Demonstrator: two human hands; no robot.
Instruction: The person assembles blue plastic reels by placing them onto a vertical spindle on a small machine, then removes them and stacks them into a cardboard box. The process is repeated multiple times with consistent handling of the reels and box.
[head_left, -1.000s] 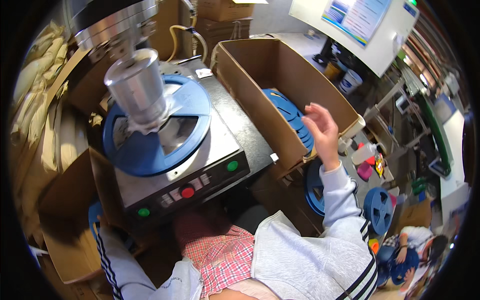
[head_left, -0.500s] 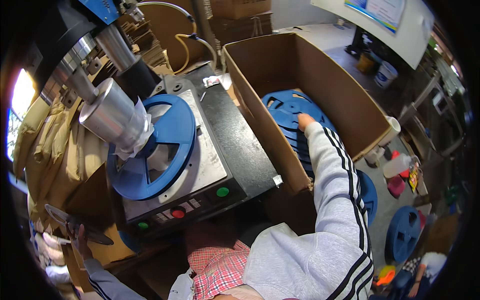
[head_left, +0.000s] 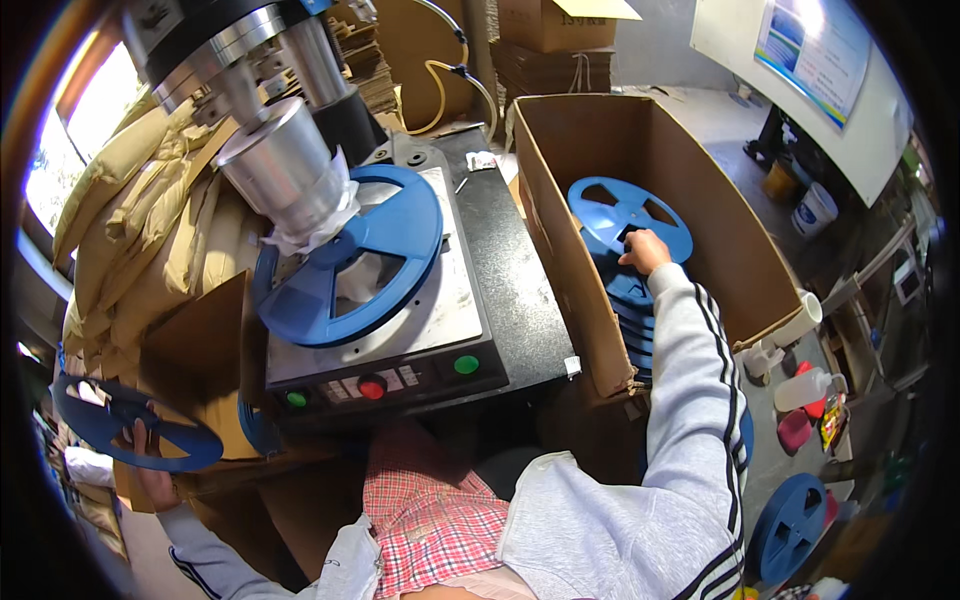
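Observation:
My right hand (head_left: 646, 250) reaches into a long cardboard box (head_left: 562, 300) and grips a blue spoked disc (head_left: 672, 232) near its middle. That disc lies tilted above a stack of similar blue discs (head_left: 637, 328). At the lower left, my left hand (head_left: 148, 462) is closed on another blue spoked disc (head_left: 190, 440), held out beside an open carton. Between my arms, a third spoked disc (head_left: 425, 225) rests on the plate of a press, under a metal cylinder (head_left: 275, 160) with crumpled white wrapping round its lower end.
The press's front panel (head_left: 340, 388) carries green and red buttons. An open carton (head_left: 190, 340) and stacked tan sacks (head_left: 130, 240) stand left. On the right floor are a white bucket (head_left: 814, 210), a plastic bottle (head_left: 800, 390) and another blue disc (head_left: 790, 525).
My right hand has raised and tilted the top disc off the stack. My left hand has turned its disc so more of its face shows. The whole view has shifted.

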